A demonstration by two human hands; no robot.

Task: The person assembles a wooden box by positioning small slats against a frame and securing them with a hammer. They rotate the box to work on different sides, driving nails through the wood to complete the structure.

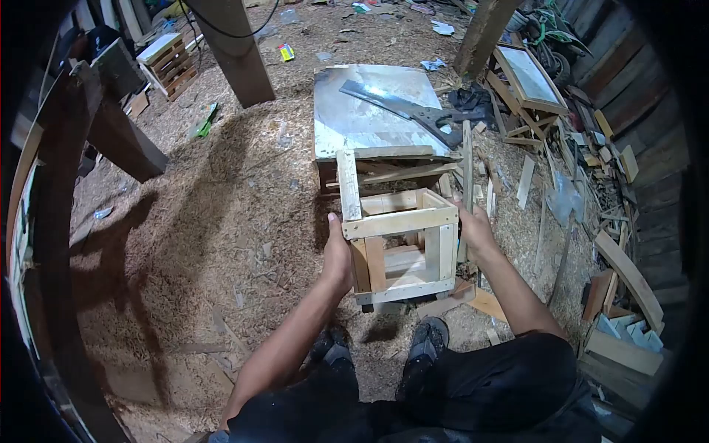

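A small open wooden frame [402, 221], built of pale and reddish slats, stands in front of my knees. My left hand [338, 255] is on its left side, thumb up near the top corner. On the right side, my right hand [475, 230] grips the frame near its upper right corner. A loose pale slat [348, 184] runs from the frame's top left corner toward a low bench. Across the bench's metal-covered top [340, 122] lies a handsaw [377, 100], its handle at the right.
Wooden posts [235, 63] rise from the shavings-covered floor. A slatted wooden piece [168, 66] stands at the back left, and a framed panel [526, 77] leans at the back right. Scrap wood [628, 273] is piled along the right wall. My shoes [428, 340] are below the frame.
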